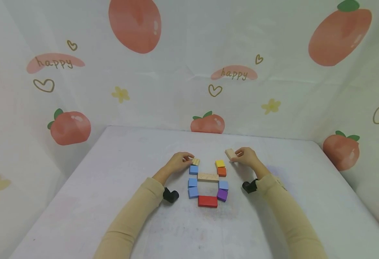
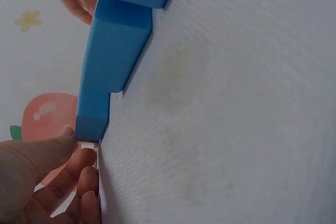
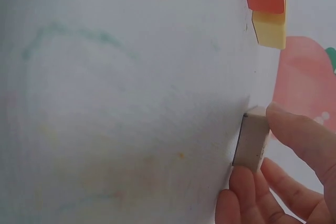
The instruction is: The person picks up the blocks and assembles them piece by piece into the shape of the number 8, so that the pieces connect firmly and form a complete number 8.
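Note:
At the far left corner of a block outline, my left hand (image 1: 178, 162) pinches a small striped natural-wood block (image 1: 195, 162), just behind a blue block (image 1: 193, 169). In the left wrist view that wooden block is mostly hidden behind the end of the blue row (image 2: 94, 114), with the thumb (image 2: 50, 153) and fingertips around it. My right hand (image 1: 247, 157) holds a longer plain wooden block (image 1: 230, 154) between thumb and fingers, to the right of and behind a yellow block (image 1: 220, 164). The right wrist view shows this plain block's end close to the tabletop.
An orange block (image 1: 222, 172) adjoins the yellow one. A speckled wooden bar (image 1: 208, 177) crosses the outline's middle. Blue blocks (image 1: 192, 183), a purple block (image 1: 222, 195) and a red bar (image 1: 208, 201) form the nearer part. The white table (image 1: 112, 201) meets a printed cloth (image 1: 163, 93) behind.

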Demonstrator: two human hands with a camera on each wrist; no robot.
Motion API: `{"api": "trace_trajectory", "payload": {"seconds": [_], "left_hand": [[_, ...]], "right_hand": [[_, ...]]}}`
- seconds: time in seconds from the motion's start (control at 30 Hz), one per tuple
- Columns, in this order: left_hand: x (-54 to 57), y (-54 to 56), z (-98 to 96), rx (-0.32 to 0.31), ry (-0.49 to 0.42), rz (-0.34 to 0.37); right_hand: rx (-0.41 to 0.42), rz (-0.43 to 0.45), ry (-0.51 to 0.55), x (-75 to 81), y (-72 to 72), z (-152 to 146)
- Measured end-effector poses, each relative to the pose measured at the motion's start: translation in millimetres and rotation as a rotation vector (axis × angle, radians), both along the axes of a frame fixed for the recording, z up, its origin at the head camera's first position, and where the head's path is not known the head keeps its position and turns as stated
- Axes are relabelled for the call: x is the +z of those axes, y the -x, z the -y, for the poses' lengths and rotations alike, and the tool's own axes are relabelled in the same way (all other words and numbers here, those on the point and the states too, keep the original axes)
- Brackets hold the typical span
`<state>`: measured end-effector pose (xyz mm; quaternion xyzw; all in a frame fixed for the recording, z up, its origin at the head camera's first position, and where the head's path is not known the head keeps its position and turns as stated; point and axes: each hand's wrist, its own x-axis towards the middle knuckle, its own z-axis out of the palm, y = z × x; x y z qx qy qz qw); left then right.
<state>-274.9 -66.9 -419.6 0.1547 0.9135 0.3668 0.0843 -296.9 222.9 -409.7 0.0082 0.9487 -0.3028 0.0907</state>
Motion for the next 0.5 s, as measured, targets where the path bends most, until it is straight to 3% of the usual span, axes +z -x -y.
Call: {"api": "trace_trajectory", "payload": {"seconds": [0.5], "left_hand": [[-1.8,1.3,-0.5,0.008,0.000,0.002]], "right_hand": [[-0.013,-0.045,0.010,2.9,-2.2,-0.7]]}}
